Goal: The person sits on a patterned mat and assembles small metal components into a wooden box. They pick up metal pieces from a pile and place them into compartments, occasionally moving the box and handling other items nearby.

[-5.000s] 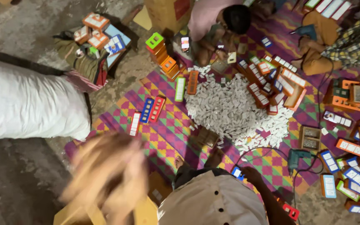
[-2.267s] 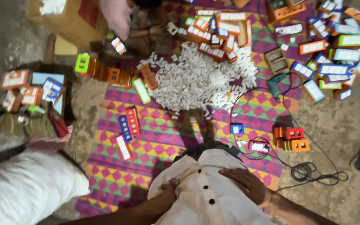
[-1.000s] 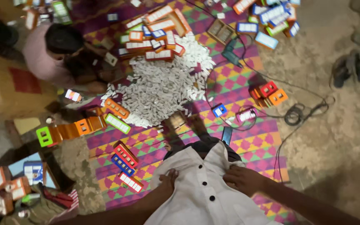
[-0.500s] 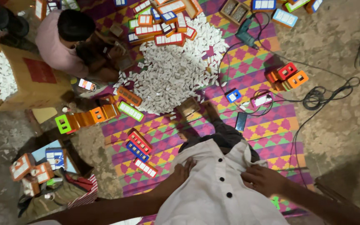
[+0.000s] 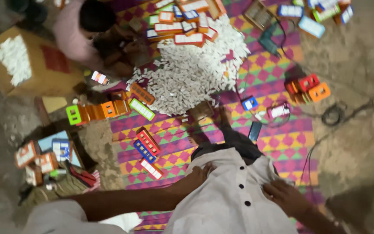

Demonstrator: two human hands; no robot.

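Observation:
I look straight down my own front while standing on a patterned mat [image 5: 282, 143]. My left hand [image 5: 198, 175] rests flat against the left side of my white buttoned shirt [image 5: 234, 203]. On the shirt's right side lies my right hand [image 5: 284, 197], fingers spread and pressing the cloth. Neither hand holds an object. My feet [image 5: 208, 119] stand at the edge of a big heap of small white pieces [image 5: 187, 76].
Another person [image 5: 91, 34] sits at the far left of the heap beside a cardboard box [image 5: 27, 65]. Coloured boxes [image 5: 148, 147] lie left of my feet, more [image 5: 308, 89] to the right. A drill [image 5: 269, 39], a phone [image 5: 255, 131] and a coiled cable [image 5: 334, 115] are nearby.
The view has swung, so the heap and seated person now sit further up and left in frame. Both hands stay pressed on my shirt as half a second ago.

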